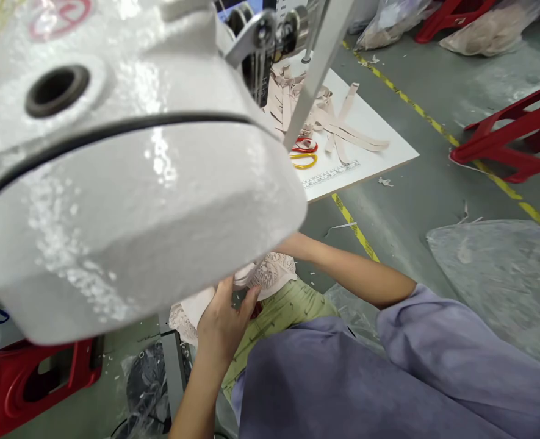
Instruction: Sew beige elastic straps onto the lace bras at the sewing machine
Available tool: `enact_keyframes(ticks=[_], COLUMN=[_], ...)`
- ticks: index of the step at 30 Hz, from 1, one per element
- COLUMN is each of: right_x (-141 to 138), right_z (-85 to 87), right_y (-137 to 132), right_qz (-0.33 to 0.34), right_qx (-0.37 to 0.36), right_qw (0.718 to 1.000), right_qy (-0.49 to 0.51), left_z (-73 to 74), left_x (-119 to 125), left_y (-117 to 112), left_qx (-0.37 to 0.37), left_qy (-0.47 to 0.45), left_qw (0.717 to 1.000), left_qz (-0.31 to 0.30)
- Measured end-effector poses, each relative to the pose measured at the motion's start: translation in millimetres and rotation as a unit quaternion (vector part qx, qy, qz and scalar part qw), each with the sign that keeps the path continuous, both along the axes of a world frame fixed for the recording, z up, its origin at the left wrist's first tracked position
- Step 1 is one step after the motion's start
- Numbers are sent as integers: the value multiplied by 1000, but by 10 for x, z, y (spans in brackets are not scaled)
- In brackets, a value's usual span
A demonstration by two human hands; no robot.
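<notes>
A large white sewing machine head (pixel 160 225) fills the upper left and hides much of the work under it. Beige lace fabric (pixel 274 271) with smooth pale parts hangs below its lower edge, over my lap. My left hand (pixel 224 320) grips the fabric from the near left, thumb and index finger showing on either side of a fold; the other fingertips are hidden. From the right, my right hand (pixel 292 245) reaches to the fabric's far side. Only its back near the wrist shows, and the machine head covers its fingers.
On a white table (pixel 379 149) lie beige fabric strips (pixel 352 131), scissors with red and yellow handles (pixel 305 161) and a printed ruler (pixel 331 175). Red stools (pixel 517 140) and a plastic sheet (pixel 498 286) are on the floor. A metal post (pixel 318 73) rises beside the machine.
</notes>
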State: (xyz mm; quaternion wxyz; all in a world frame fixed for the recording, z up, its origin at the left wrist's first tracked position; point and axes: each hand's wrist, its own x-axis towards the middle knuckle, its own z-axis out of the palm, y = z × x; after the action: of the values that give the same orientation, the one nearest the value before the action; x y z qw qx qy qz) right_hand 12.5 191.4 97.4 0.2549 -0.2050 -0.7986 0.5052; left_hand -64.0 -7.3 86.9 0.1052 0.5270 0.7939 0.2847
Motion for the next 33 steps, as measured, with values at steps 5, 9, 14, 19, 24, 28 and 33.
enact_keyframes(ticks=[5, 9, 14, 19, 24, 28, 33], right_x=[49, 52, 1, -56, -90, -22, 106], right_z=[77, 76, -37, -157, -229, -264, -305], right_y=[-34, -23, 31, 54, 39, 13, 24], right_qz=[-11, 6, 12, 16, -1, -37, -47], right_qx=[0, -2, 3, 29, 49, 11, -32], right_qw=[1000, 999, 998, 996, 993, 991, 988], right_qy=[7, 36, 64, 84, 111, 128, 145], left_z=[-18, -13, 6, -40, -65, -25, 12], left_x=[-6, 14, 26, 6, 27, 71, 70], left_y=[-11, -25, -14, -17, -70, -109, -128], left_qx=[4, -19, -23, 8, 12, -16, -5], left_qy=[49, 81, 101, 148, 158, 124, 130], left_qw=[999, 996, 994, 989, 987, 991, 990], left_qz=[-16, -11, -18, -16, 25, 41, 51])
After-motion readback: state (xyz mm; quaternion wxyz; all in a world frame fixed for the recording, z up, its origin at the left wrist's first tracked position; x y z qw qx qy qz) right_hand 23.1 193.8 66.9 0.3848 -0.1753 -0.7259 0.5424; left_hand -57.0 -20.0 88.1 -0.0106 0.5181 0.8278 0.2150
